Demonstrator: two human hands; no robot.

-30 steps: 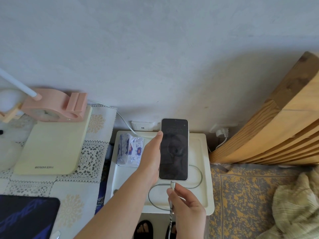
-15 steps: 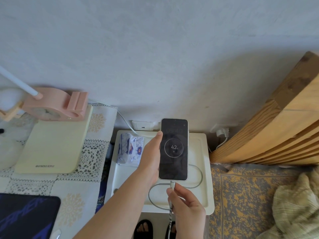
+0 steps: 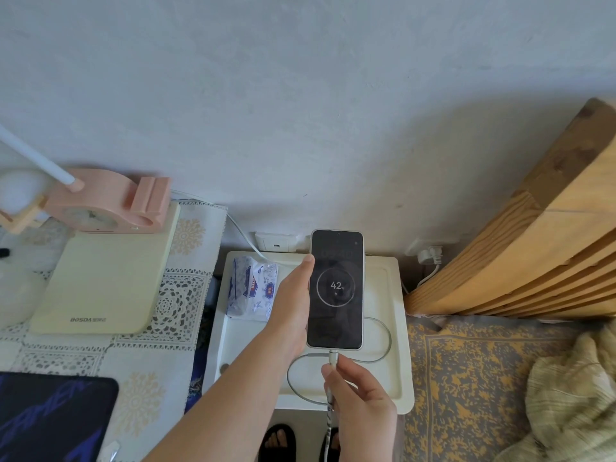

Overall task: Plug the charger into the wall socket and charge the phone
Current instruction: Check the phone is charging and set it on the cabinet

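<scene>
- The left hand [image 3: 293, 301] is wrapped around the left edge of the phone [image 3: 336, 290], thumb tip on the upper left rim, holding it screen-up above the white tray-top stand [image 3: 396, 331].
- The right hand [image 3: 361, 395] is closed in a pinch on the charging cable [image 3: 330, 400] just below its connector [image 3: 333, 356], which is seated in the phone's bottom port.
- The rest of the cable loops in a slack oval on the stand, under and to the right of the phone.
- The stand has a raised rim all round; a tissue pack [image 3: 253, 288] lies in its back left corner, just beside the left hand, and the right half is bare.
- Left of the stand a table with a lace cloth [image 3: 173, 305] carries a cream pad [image 3: 106, 275] and a pink clock [image 3: 106, 201]; right of it a patterned bedspread [image 3: 466, 378] and a slanted wooden headboard [image 3: 533, 245] hem the stand in closely.
- On the grey wall behind, a wall socket [image 3: 276, 241] sits low, just left of the phone's top; a second outlet with a white plug [image 3: 430, 254] is to the right.
- The phone's dark screen shows a ring around "42" with a small charging mark below.
</scene>
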